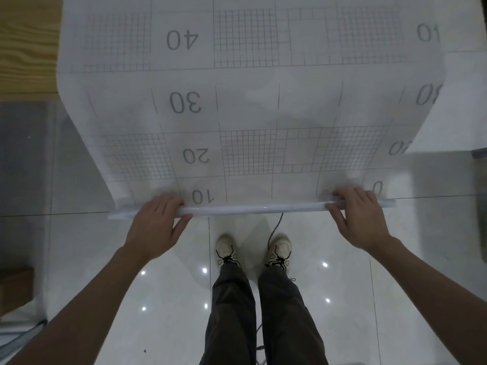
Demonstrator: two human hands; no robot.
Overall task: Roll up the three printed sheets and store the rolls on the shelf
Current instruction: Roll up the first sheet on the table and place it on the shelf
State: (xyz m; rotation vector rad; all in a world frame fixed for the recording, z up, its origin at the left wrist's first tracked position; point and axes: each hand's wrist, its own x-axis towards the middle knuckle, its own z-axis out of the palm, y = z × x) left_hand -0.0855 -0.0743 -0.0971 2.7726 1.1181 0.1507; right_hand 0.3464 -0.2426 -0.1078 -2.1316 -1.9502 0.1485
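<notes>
A large white printed sheet point(250, 106) with grid squares and upside-down numbers 10 to 40 hangs off a table edge toward me. Its near end is wound into a thin roll point(253, 209) held level above the floor. My left hand point(155, 222) grips the roll near its left end, fingers over the top and thumb underneath. My right hand point(355, 214) grips it near the right end in the same way. Another white sheet point(458, 109) shows past the printed sheet's right edge.
A wooden tabletop point(29, 43) shows at the upper left. Below is a glossy white tiled floor point(369, 272) with my two feet in pale shoes point(226, 248) and a thin cable point(274, 230). A wooden block point(15, 288) sits at the left edge.
</notes>
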